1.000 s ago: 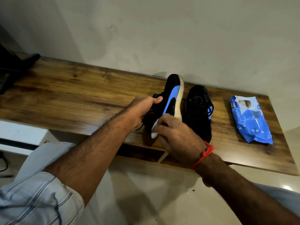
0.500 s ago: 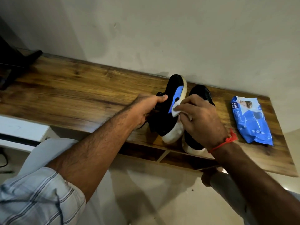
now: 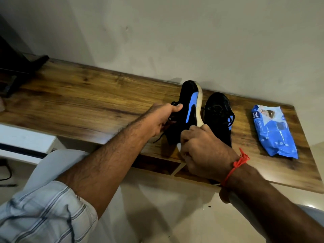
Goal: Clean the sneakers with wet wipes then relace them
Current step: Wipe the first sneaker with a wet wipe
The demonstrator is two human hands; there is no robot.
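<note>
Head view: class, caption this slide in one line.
Left hand tilts sneaker; right hand wipes its sole edge.

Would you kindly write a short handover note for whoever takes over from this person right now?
Left hand grips the tilted black-and-blue sneaker at its laces. Right hand presses a white wipe against that sneaker's heel end. Second sneaker stands on the wooden shelf, wipes pack to its right. Done: wiping of the first sneaker is under way. Left: finish it, wipe the second, then do the laces.

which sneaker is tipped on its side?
The held sneaker, gripped by the left hand, sole edge showing; the other sneaker sits upright beside it.
</note>
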